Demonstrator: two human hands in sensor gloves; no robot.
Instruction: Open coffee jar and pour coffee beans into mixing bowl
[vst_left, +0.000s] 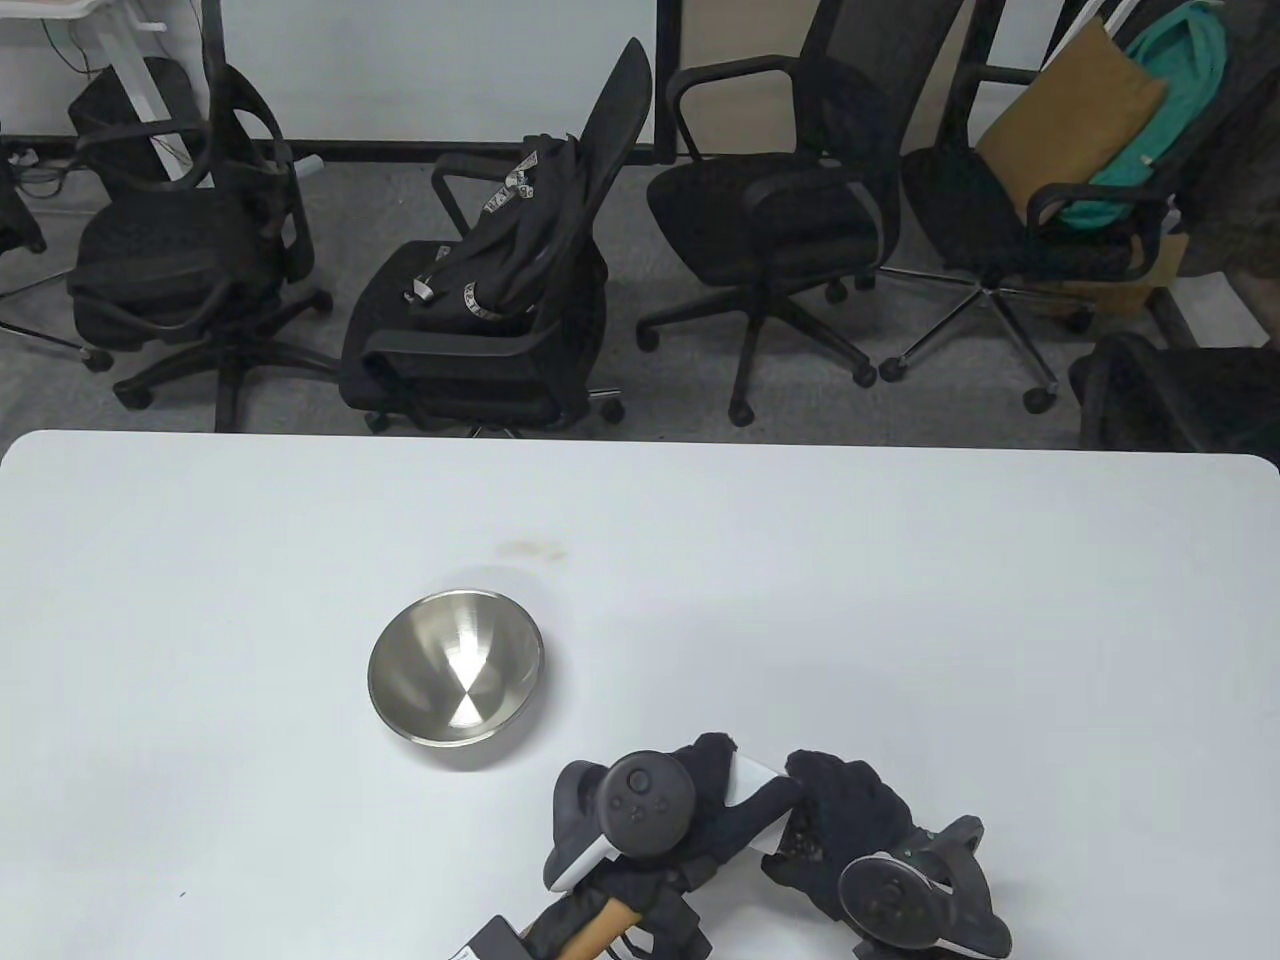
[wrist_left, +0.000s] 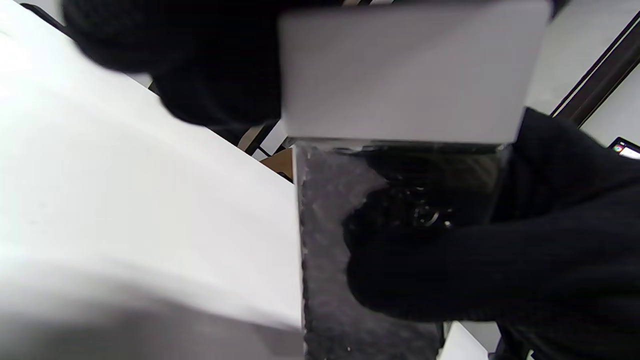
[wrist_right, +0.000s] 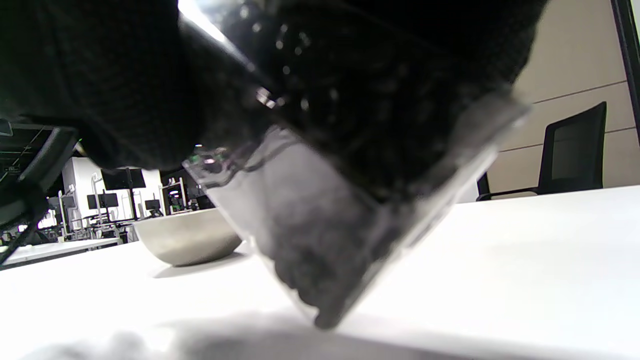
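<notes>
A clear square coffee jar (wrist_right: 320, 235) with a white lid (vst_left: 752, 775) is held between both gloved hands near the table's front edge, right of centre. It is tilted, with one bottom corner on the table. My left hand (vst_left: 712, 790) curls over the lid (wrist_left: 410, 70). My right hand (vst_left: 835, 805) wraps the jar body (wrist_left: 325, 250), where dark coffee beans show through the wall. The lid sits on the jar. A steel mixing bowl (vst_left: 455, 668) stands empty to the upper left of the hands, also visible as the bowl (wrist_right: 187, 240) behind the jar.
The white table (vst_left: 900, 600) stretches wide around the bowl and hands. Several black office chairs (vst_left: 770, 220) stand on the floor beyond the far edge. A faint brown stain (vst_left: 530, 548) marks the table behind the bowl.
</notes>
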